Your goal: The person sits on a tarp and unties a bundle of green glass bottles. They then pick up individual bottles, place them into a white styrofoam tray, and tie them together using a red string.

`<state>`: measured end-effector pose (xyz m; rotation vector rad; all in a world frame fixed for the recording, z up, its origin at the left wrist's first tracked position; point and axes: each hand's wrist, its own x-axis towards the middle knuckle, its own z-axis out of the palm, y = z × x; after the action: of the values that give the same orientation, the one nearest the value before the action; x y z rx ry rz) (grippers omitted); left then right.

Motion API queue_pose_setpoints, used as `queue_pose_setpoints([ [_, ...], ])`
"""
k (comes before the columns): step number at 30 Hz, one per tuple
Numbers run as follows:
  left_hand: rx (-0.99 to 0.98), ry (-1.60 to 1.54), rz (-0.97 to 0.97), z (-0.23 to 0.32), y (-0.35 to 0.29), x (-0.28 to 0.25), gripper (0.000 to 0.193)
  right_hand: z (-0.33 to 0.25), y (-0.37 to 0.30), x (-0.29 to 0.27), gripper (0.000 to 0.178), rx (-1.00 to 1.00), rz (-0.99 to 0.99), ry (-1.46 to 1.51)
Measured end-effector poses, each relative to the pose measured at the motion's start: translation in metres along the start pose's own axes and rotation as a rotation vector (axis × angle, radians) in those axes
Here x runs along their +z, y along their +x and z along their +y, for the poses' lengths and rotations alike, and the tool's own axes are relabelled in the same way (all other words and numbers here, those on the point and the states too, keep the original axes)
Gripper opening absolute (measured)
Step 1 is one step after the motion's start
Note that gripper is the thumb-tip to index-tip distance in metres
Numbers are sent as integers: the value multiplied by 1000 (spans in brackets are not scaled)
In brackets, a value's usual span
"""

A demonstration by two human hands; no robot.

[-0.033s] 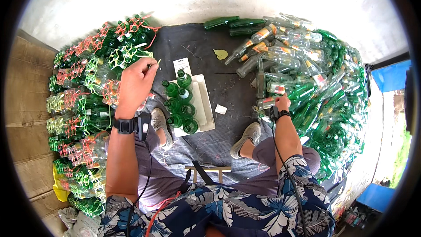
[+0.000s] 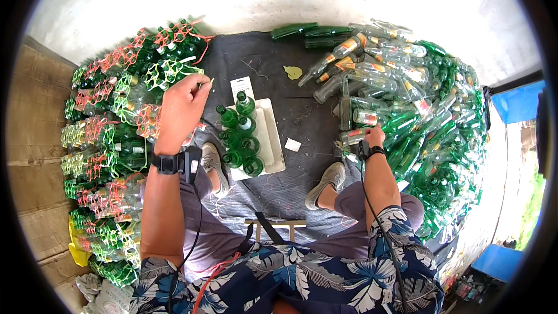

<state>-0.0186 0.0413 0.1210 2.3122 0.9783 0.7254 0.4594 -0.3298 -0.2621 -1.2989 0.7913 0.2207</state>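
Green bottles (image 2: pixel 246 127) are standing near the curled fingers of our left hand (image 2: pixel 181 109), piled bottles (image 2: pixel 401 122) lying around those of our right hand (image 2: pixel 376 136), grip unclear.

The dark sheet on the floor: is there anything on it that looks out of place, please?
Yes. A yellow-green leaf lies beyond the white tray, and a flat white piece, too small to identify, lies to the tray's right. Both look like stray litter, unlike the green bottles.
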Motion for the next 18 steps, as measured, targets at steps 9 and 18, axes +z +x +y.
queue_pose_setpoints([
  [9,98,-131,88,-16,-1,-7,16,-68,-109,5,35,-148,-180,9],
  [18,117,-201,153,-28,-5,-17,16,-186,-283,13,35,-289,-595,-299],
])
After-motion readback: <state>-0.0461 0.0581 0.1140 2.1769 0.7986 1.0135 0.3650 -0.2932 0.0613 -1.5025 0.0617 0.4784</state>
